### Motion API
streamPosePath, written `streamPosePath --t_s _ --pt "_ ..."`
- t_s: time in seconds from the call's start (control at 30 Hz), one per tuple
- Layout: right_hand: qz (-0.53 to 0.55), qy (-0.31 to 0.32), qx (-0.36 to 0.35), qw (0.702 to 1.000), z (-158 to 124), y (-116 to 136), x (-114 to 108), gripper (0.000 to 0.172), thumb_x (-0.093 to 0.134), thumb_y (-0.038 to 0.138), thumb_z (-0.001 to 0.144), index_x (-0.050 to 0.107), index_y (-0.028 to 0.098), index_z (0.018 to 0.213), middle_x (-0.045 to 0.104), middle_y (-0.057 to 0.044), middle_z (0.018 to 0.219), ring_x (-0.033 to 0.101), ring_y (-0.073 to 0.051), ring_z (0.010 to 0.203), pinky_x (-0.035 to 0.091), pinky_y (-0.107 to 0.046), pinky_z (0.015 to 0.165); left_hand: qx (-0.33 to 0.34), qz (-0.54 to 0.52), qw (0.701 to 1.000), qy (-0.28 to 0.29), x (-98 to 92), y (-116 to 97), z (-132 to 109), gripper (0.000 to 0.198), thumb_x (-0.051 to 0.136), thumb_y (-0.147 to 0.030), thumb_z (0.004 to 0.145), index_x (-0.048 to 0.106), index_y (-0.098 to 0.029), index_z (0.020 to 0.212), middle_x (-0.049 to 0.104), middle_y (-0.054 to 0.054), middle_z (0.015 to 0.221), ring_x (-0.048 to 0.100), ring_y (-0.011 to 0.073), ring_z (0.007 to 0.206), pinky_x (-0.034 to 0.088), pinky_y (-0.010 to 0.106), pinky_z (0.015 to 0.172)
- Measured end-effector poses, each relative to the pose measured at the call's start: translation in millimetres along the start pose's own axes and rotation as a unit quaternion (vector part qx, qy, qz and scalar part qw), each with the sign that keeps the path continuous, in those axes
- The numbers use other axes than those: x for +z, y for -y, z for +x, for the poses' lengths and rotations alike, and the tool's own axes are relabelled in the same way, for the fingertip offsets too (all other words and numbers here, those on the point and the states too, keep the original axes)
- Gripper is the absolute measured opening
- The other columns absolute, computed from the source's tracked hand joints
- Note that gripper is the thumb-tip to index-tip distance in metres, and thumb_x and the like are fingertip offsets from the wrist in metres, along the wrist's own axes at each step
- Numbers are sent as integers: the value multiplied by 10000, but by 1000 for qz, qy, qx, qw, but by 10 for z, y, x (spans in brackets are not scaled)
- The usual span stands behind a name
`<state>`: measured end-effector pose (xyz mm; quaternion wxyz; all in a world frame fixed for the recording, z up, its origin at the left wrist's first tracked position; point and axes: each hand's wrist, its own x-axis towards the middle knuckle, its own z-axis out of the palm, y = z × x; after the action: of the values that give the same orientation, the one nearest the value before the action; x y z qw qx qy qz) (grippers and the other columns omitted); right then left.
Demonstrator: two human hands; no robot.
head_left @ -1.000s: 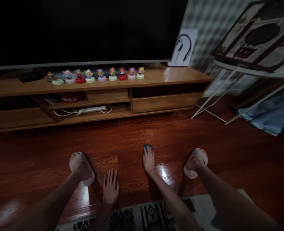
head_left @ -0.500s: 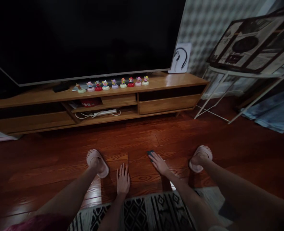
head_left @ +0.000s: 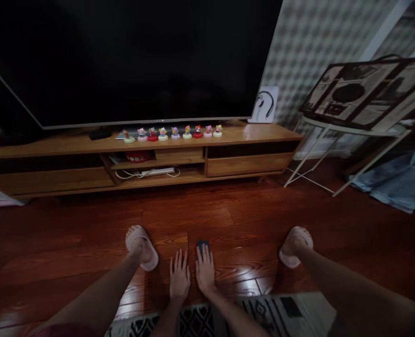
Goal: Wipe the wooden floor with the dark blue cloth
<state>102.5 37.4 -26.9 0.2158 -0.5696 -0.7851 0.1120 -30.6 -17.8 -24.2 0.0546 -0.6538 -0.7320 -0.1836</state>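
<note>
My left hand (head_left: pixel 179 278) lies flat on the dark red wooden floor (head_left: pixel 70 248), fingers stretched out, holding nothing. My right hand (head_left: pixel 204 271) rests right beside it, fingers pressed flat on a small dark blue-grey pad (head_left: pixel 202 245) that shows just past the fingertips. Both hands sit between my two feet in pale pink slippers, the left slipper (head_left: pixel 141 240) and the right slipper (head_left: pixel 296 240).
A black-and-white patterned rug (head_left: pixel 228 316) lies under my legs. Ahead stands a long low wooden TV stand (head_left: pixel 246 164) with a row of small figurines (head_left: pixel 172 133) and a big dark screen (head_left: pixel 130 61). A white folding rack (head_left: pixel 334 140) and blue cloth (head_left: pixel 393 182) are at the right.
My right hand has slid left across the floor with the pad, ending next to my left hand. The view has tilted and pulled back a little.
</note>
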Motion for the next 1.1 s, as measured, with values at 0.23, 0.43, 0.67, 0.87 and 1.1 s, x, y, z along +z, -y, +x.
streamPosePath --t_s 0.23,0.43,0.67,0.87,1.1 --pt "35 52 -129 990 344 -606 -561 565 306 319 1035 256 295 1597 322 -12 1642 252 -179 1526 306 -434 1233 18 25 999 -19 74 63 -17 653 352 -227 941 221 -276 1579 387 54 1629 334 226 1509 268 503 1252" --pt "-47 11 -58 997 236 -1309 -653 581 356 305 996 324 298 1576 332 -13 1634 266 -206 1522 311 -482 1227 12 -19 999 23 93 23 75 600 550 -413 922 410 -391 1505 500 55 1548 409 314 1448 375 616 1160" --pt "-17 20 -45 999 237 -1265 -593 578 362 325 984 348 342 1562 330 21 1626 281 -211 1515 306 -491 1236 12 -8 1000 16 251 -398 535 380 592 -428 927 617 -298 1283 576 100 1427 579 244 1241 539 466 1007" --pt "-19 17 -44 999 218 -1279 -584 591 370 277 973 353 313 1563 321 4 1632 280 -216 1516 305 -500 1234 22 -22 999 13 583 -783 454 573 446 -379 926 494 -233 1479 475 115 1570 418 314 1458 324 613 1211" --pt "-33 4 -52 998 190 -1292 -551 599 377 268 983 319 306 1579 302 10 1646 252 -204 1528 291 -473 1237 -49 -16 998 -41 229 256 900 546 420 -396 976 457 -219 1490 468 107 1571 374 288 1475 356 525 1205"
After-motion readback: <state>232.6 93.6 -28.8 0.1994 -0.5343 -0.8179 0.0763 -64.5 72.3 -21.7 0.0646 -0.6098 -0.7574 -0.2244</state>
